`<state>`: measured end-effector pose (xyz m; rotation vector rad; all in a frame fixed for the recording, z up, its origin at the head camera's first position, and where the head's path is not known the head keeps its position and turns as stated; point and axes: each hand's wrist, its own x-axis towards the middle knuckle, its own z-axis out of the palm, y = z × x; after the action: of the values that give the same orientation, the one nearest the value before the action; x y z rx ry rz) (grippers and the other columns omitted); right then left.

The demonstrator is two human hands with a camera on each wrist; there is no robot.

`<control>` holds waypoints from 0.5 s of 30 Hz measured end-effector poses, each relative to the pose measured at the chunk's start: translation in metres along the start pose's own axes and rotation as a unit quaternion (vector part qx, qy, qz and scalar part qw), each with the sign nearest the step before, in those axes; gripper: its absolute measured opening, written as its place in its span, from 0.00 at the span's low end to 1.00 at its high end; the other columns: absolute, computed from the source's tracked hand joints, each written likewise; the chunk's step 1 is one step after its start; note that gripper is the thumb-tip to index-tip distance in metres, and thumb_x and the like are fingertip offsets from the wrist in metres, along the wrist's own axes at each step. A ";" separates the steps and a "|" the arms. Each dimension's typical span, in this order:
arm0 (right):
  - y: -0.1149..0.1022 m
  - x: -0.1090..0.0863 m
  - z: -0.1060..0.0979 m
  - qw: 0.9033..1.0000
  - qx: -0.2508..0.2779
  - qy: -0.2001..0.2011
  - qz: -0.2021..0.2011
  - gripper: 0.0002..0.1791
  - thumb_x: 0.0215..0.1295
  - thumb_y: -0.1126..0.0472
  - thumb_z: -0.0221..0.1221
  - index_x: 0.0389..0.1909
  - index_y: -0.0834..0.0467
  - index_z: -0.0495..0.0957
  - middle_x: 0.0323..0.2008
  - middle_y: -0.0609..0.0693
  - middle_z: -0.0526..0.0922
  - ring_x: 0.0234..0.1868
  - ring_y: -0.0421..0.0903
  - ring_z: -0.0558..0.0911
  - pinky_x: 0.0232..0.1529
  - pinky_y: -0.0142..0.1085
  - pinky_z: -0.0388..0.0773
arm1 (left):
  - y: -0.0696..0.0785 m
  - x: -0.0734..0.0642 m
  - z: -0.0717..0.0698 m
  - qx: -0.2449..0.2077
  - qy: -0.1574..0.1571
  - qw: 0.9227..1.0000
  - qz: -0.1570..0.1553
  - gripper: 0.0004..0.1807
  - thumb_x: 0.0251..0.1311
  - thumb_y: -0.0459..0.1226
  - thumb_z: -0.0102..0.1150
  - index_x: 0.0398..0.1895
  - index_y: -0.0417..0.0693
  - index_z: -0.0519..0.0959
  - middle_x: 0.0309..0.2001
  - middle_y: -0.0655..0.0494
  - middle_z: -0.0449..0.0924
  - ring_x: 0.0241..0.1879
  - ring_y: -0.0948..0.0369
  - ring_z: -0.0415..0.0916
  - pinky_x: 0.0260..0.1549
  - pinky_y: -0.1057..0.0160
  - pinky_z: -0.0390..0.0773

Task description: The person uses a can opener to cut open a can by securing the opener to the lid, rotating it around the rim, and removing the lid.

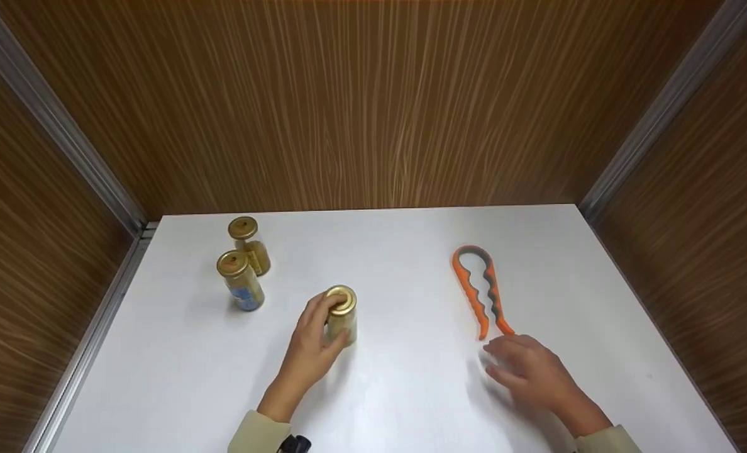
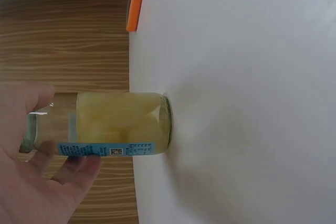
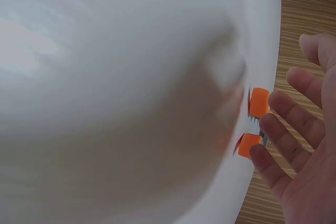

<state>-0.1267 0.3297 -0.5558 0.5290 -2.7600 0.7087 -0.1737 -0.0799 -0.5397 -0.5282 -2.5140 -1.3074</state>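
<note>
My left hand (image 1: 307, 352) holds a glass jar (image 1: 341, 326) with a gold lid, standing upright on the white table. Fingers lie over the lid and far side, and the thumb is on the near side. In the left wrist view the jar (image 2: 118, 119) shows pale yellow contents and a blue label strip. Over on the right, an orange and grey jar opener (image 1: 471, 296) lies with its loop pointing away. My right hand (image 1: 534, 371) hovers by the near ends of its handles, fingers relaxed and holding nothing. The right wrist view shows the orange handle ends (image 3: 258, 102) beyond the fingertips.
Two more gold-lidded jars stand close together at the back left, one jar (image 1: 241, 283) in front of the other (image 1: 257, 255). Wood-grain panels (image 1: 373, 113) rise behind and on both sides of the white table (image 1: 405, 377).
</note>
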 end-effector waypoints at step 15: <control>0.003 0.003 -0.001 1.000 0.002 -0.025 0.011 0.14 0.57 0.52 0.71 0.44 0.46 0.86 0.46 0.37 0.84 0.50 0.41 0.80 0.48 0.46 0.80 | 0.001 0.024 0.030 -0.079 -0.007 0.997 -0.018 0.50 0.62 0.30 0.63 0.80 0.56 0.44 0.73 0.45 0.61 0.71 0.50 0.63 0.64 0.51 0.71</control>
<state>-0.1300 0.3318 -0.5554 0.5254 -2.8162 0.7142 -0.1965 -0.0503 -0.5464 -0.5299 -2.4552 -1.5284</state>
